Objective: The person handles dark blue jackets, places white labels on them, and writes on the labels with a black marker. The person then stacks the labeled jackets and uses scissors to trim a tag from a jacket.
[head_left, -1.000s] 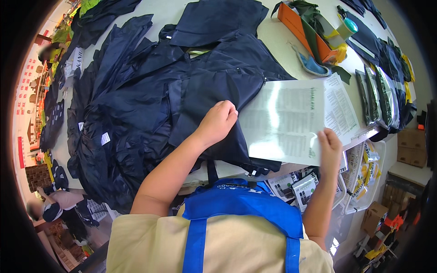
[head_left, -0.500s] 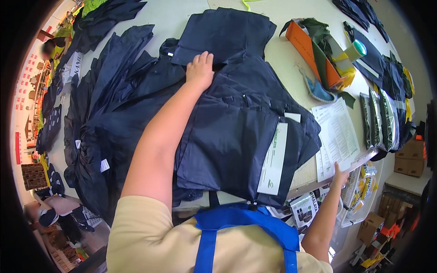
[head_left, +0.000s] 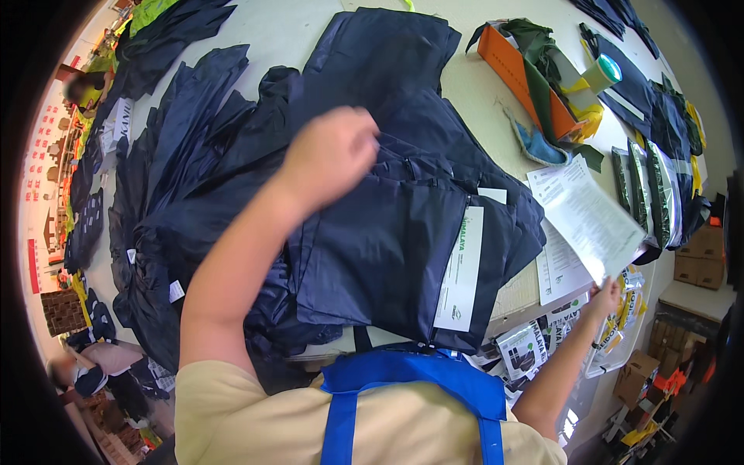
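Note:
My left hand [head_left: 332, 155] is raised over the dark navy garments, smeared by motion, its fingers too blurred to read. Beyond it spreads a flat navy garment [head_left: 391, 58]. Nearer me, a folded navy garment [head_left: 372, 248] lies with a long white card [head_left: 460, 271] along its zip. At the table's right edge, my right hand [head_left: 604, 298] pinches the lower corner of a printed sheet of paper [head_left: 593, 221], tilted above another sheet [head_left: 559, 271] on the table.
An orange box [head_left: 523, 81] of cloth scraps, with a tape roll [head_left: 603, 74], sits far right. Clear-wrapped dark packets [head_left: 647, 190] lie near the right edge. Below hangs a bin of printed bags [head_left: 527, 349]. Crumpled navy garments [head_left: 186, 155] cover the left side; other people are beyond.
My left hand has come off the far garment and moved nearer me. My right hand has lifted the top sheet's corner and drawn it to the right.

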Demonstrator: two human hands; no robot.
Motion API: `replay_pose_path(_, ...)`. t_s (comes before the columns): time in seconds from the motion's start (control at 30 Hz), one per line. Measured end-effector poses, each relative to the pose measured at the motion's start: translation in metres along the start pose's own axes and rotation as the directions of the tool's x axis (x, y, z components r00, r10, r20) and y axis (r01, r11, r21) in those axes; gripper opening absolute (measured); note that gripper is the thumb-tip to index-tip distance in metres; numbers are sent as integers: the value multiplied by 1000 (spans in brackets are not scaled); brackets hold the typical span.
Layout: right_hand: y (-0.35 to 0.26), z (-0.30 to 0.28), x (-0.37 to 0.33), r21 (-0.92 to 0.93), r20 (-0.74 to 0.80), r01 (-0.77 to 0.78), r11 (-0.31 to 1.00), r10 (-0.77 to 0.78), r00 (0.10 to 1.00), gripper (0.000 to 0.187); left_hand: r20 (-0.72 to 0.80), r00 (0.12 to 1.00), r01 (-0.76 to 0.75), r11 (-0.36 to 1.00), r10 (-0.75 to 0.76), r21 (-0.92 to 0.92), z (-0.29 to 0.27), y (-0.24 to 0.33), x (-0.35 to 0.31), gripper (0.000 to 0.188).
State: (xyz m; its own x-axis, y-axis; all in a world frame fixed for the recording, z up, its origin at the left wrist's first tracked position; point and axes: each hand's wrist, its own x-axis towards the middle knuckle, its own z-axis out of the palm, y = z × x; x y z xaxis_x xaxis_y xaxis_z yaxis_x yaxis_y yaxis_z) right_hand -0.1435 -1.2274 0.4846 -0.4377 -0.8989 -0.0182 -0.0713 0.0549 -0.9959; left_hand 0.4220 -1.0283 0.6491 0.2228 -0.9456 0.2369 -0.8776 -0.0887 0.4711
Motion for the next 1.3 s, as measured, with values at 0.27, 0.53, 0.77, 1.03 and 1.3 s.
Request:
replay_pose_path(0.27,-155,28,-88,268,178,50,962,-101,979,12,205,917,315,936,-342,156,113,51,-151,68)
replay_pose_path(0.53,-171,-14,-145,-172,597,-13,985,115,794,12,117,966,229,973,-231,34,134,60,-172,35)
replay_pose_path(0.77,-183,-28,-154,-317,648,17,948,204,733,11,198,914,386,909,-354,-157,140,51,-177,17)
replay_pose_path(1.03,-168,7,-182,-174,585,-23,984,122,802,11,71,922,364,791,-381,-492,90,86,-143,15)
replay_pose_path(1.3,-102,58,-218,-519,696,246,818,237,678,31,273,949,271,851,-157,-450,93,68,-117,18)
